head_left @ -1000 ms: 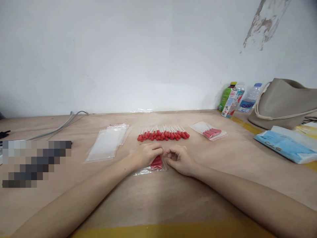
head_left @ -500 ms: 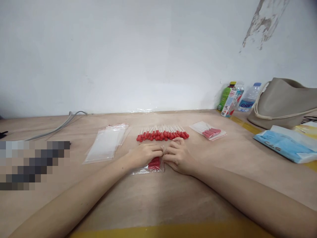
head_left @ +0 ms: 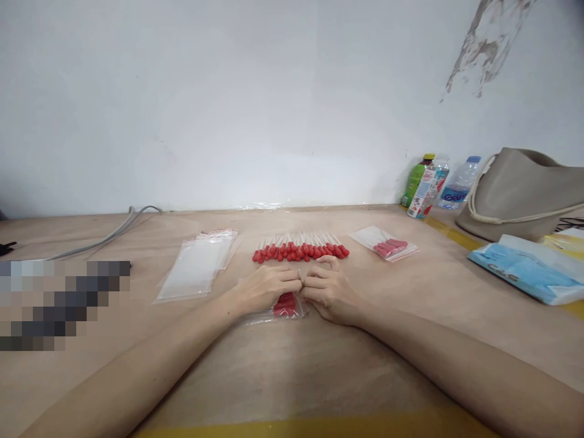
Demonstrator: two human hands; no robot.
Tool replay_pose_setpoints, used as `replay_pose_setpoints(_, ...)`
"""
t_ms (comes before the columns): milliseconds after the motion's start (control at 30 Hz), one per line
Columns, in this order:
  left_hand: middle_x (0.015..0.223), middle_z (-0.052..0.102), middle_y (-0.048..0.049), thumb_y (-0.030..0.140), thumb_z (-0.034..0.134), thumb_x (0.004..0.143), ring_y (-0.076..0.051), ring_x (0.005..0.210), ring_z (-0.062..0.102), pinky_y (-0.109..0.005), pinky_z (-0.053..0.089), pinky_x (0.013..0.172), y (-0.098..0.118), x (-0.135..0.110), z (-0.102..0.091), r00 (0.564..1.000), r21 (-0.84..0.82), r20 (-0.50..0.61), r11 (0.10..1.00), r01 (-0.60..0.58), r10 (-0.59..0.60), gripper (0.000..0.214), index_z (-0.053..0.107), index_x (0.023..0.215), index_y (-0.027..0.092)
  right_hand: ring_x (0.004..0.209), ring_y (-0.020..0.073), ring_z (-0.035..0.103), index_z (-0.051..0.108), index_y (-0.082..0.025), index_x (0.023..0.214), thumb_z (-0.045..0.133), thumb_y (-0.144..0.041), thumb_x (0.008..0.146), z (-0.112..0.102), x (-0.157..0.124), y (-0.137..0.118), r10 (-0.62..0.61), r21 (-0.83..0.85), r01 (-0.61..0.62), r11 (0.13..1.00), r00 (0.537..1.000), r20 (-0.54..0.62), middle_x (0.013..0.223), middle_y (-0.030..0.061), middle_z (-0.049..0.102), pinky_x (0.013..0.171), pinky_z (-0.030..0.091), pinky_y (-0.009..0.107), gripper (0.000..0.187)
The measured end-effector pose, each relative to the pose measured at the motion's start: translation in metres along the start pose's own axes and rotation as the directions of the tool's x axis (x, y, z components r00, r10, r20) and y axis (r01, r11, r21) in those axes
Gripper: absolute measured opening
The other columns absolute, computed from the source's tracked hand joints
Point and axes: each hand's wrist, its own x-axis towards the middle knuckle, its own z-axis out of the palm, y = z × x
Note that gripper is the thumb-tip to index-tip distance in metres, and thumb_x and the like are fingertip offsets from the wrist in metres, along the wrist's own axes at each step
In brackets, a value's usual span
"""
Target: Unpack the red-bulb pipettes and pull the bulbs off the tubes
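Lying on the table in front of me is a clear zip bag [head_left: 264, 317] with red-tipped sticks [head_left: 285, 305] inside. My left hand [head_left: 269, 288] pinches the bag near its right-hand end, fingers closed and covering part of it. My right hand [head_left: 332, 292] is closed on the same end, its fingertips meeting the left ones; the grip itself is partly hidden. Just beyond both hands is a row of loose white sticks with red tips [head_left: 298, 250], tips facing me.
To the left is a stack of flat clear zip bags [head_left: 191, 267]. A filled bag of red-tipped sticks [head_left: 387, 245] lies right of the row. Farther right are bottles [head_left: 424, 185], a grey-beige bag [head_left: 515, 188] and a blue packet [head_left: 524, 267]. A cable [head_left: 104, 232] runs at the left.
The hands stay together at the bag's end with small finger movements. A little more of the bag's right corner shows below them. The view has tilted very slightly.
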Motion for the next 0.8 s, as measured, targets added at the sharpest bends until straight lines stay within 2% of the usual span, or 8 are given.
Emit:
replay_pose_setpoints(167, 0.081, 0.057, -0.0015, 0.008, 0.034, 0.087, -0.012, 0.074, 0.051, -0.022, 0.039, 0.066, -0.004, -0.005, -0.002, 0.998, -0.049, -0.026, 0.997, 0.051, -0.052, 0.022, 0.053, 0.079, 0.016, 0.076, 0.0134, 0.046, 0.054, -0.019, 0.067, 0.046, -0.016, 0.079, -0.003, 0.0, 0.002, 0.034, 0.064, -0.035, 0.997, 0.999, 0.022, 0.07, -0.0013, 0.058, 0.088, 0.023, 0.037, 0.015)
replay_pose_setpoints(300, 0.099, 0.059, -0.0043, 0.008, 0.034, 0.086, -0.011, 0.083, 0.056, -0.02, 0.043, 0.07, -0.009, -0.009, -0.001, 0.98, -0.056, -0.161, 0.993, 0.106, -0.114, 0.022, 0.054, 0.091, 0.016, 0.08, 0.0152, 0.049, 0.054, -0.018, 0.068, 0.051, -0.018, 0.074, -0.007, -0.002, 0.002, 0.043, 0.199, -0.06, 0.978, 0.995, 0.089, 0.075, 0.0004, 0.06, 0.081, 0.027, 0.036, 0.006)
replay_pose_setpoints(367, 0.102, 0.059, -0.0052, 0.007, 0.034, 0.085, -0.011, 0.085, 0.057, -0.019, 0.045, 0.071, -0.011, -0.01, -0.001, 0.962, -0.026, -0.245, 0.992, 0.121, -0.124, 0.023, 0.054, 0.092, 0.016, 0.079, 0.0156, 0.049, 0.055, -0.018, 0.071, 0.055, -0.021, 0.07, -0.01, -0.002, 0.002, 0.129, 0.296, -0.174, 0.939, 0.978, 0.166, 0.075, 0.0005, 0.059, 0.078, 0.029, 0.035, 0.003)
replay_pose_setpoints(467, 0.101, 0.06, -0.0064, 0.005, 0.032, 0.084, -0.011, 0.085, 0.058, -0.02, 0.046, 0.071, -0.011, -0.01, -0.003, 0.935, 0.043, -0.339, 0.991, 0.128, -0.106, 0.026, 0.054, 0.092, 0.015, 0.079, 0.0154, 0.051, 0.06, -0.02, 0.083, 0.049, -0.021, 0.076, -0.01, 0.0, 0.0, 0.337, 0.406, -0.418, 0.813, 0.905, 0.258, 0.079, -0.0002, 0.062, 0.078, 0.033, 0.035, 0.013)
replay_pose_setpoints(567, 0.103, 0.06, -0.0067, 0.005, 0.031, 0.085, -0.013, 0.091, 0.058, -0.022, 0.047, 0.073, -0.009, -0.008, -0.004, 0.955, 0.079, -0.288, 0.992, 0.099, -0.073, 0.028, 0.055, 0.094, 0.016, 0.075, 0.0139, 0.054, 0.061, -0.022, 0.096, 0.043, -0.022, 0.083, -0.003, 0.003, -0.001, 0.481, 0.482, -0.558, 0.675, 0.829, 0.286, 0.082, -0.0007, 0.065, 0.074, 0.037, 0.031, 0.022)
replay_pose_setpoints(633, 0.103, 0.06, -0.0067, 0.008, 0.031, 0.087, -0.014, 0.092, 0.058, -0.024, 0.048, 0.074, -0.004, -0.008, -0.006, 0.968, 0.019, -0.213, 0.99, 0.137, -0.13, 0.027, 0.055, 0.096, 0.016, 0.068, 0.0129, 0.055, 0.061, -0.022, 0.102, 0.048, -0.029, 0.083, 0.001, 0.003, -0.001, 0.474, 0.532, -0.567, 0.629, 0.822, 0.316, 0.08, -0.001, 0.066, 0.067, 0.04, 0.028, 0.024)
replay_pose_setpoints(733, 0.109, 0.058, -0.0084, 0.022, 0.037, 0.089, -0.017, 0.099, 0.056, -0.031, 0.047, 0.083, 0.005, -0.015, -0.012, 0.936, -0.154, -0.108, 0.936, 0.316, -0.334, 0.023, 0.049, 0.108, 0.017, 0.065, 0.0129, 0.054, 0.062, -0.023, 0.099, 0.056, -0.039, 0.079, 0.001, 0.004, -0.001, 0.429, 0.496, -0.542, 0.678, 0.84, 0.331, 0.073, -0.0023, 0.064, 0.066, 0.038, 0.027, 0.027)
replay_pose_setpoints(800, 0.121, 0.052, -0.0113, 0.033, 0.045, 0.086, -0.022, 0.11, 0.05, -0.037, 0.043, 0.091, 0.013, -0.026, -0.014, 0.906, -0.247, -0.023, 0.881, 0.403, -0.422, 0.04, 0.038, 0.122, 0.017, 0.068, 0.0135, 0.053, 0.063, -0.024, 0.095, 0.058, -0.042, 0.076, -0.001, 0.005, 0.0, 0.42, 0.425, -0.535, 0.73, 0.842, 0.338, 0.071, -0.0025, 0.063, 0.069, 0.036, 0.028, 0.026)
